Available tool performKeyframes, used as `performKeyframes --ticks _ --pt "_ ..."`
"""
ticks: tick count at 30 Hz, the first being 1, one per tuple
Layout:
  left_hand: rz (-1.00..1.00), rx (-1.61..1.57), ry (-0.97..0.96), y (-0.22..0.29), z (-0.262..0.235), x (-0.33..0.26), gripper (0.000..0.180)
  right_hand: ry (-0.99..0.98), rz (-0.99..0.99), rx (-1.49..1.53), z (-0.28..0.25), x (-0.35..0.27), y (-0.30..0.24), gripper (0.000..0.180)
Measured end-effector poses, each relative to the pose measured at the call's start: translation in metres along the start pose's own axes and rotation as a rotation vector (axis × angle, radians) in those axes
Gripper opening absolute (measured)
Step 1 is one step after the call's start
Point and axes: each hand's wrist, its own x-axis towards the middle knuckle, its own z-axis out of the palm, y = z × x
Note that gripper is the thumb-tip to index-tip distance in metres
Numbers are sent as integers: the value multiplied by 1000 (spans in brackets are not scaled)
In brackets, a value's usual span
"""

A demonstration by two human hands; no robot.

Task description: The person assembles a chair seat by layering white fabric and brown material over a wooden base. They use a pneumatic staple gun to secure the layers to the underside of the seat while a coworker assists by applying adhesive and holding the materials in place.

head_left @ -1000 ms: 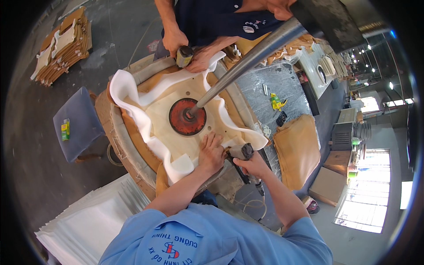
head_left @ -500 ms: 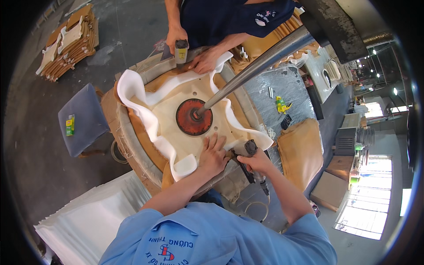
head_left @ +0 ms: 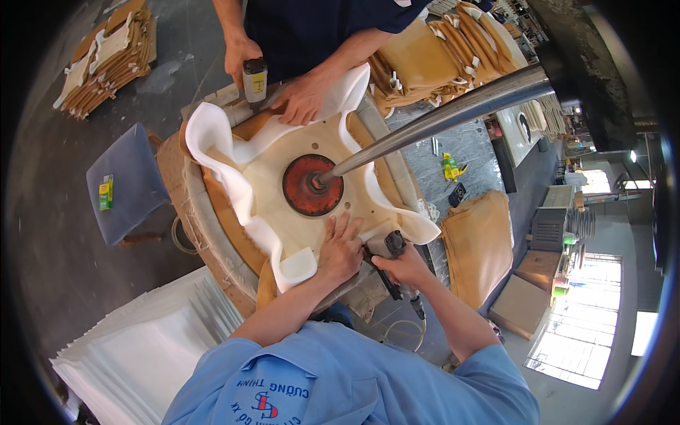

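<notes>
Your left hand (head_left: 341, 249) lies flat, fingers spread, pressing the white foam (head_left: 297, 263) onto the board's (head_left: 283, 227) near edge. Your right hand (head_left: 405, 268) is clenched around the stapler (head_left: 388, 256), just right of the left fingertips, its nose at the same edge.

Your left hand (head_left: 341, 249) lies on the board (head_left: 312, 170), just before the round plate (head_left: 312, 185) at its middle. Your right hand (head_left: 404, 268) holds the stapler (head_left: 389, 256) right of it. Beyond the plate, a co-worker's hand (head_left: 303, 98) presses the foam (head_left: 234, 191).
</notes>
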Motion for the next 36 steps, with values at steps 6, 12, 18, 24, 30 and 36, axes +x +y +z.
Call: performKeyframes --ticks 6,12,18,24,30,36 --pt "-21 41 -14 0 -11 -11 20 56 -80 -46 3 5 2 30" --pt "-38 60 -5 -7 -10 -10 20 -17 -10 11 9 -9 -1 31" --pt "-57 73 -24 -2 -10 -16 25 57 34 -73 19 -9 -13 30" --pt "-106 52 -106 2 -26 -25 31 30 9 -57 17 -13 -7 30" --pt "-127 56 -113 0 -27 -21 32 -5 10 -46 25 -12 -11 32" --pt "-132 110 -127 2 -34 -34 29 39 2 -127 30 -12 -10 34"
